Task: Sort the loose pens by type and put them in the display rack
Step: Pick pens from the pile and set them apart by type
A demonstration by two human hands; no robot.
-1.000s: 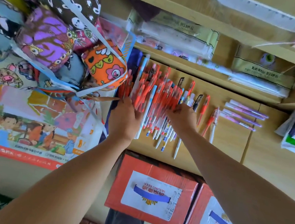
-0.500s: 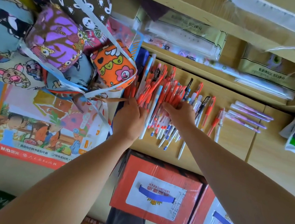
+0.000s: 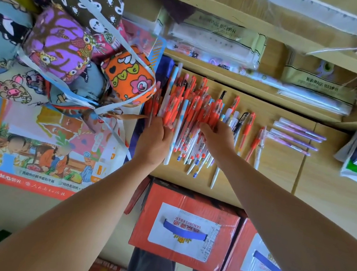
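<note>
Right hand (image 3: 217, 138) edged left | pen pile (image 3: 191, 112) between hands, touching left hand (image 3: 152, 142)

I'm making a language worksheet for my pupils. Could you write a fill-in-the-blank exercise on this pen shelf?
1. The purple pens lying apart from the big pile number ____.
2. The red carton below the shelf has a ____ handle.
3. The orange pouch sits on the ____ side of the big pile.
Missing words: four; blue; left.
</note>
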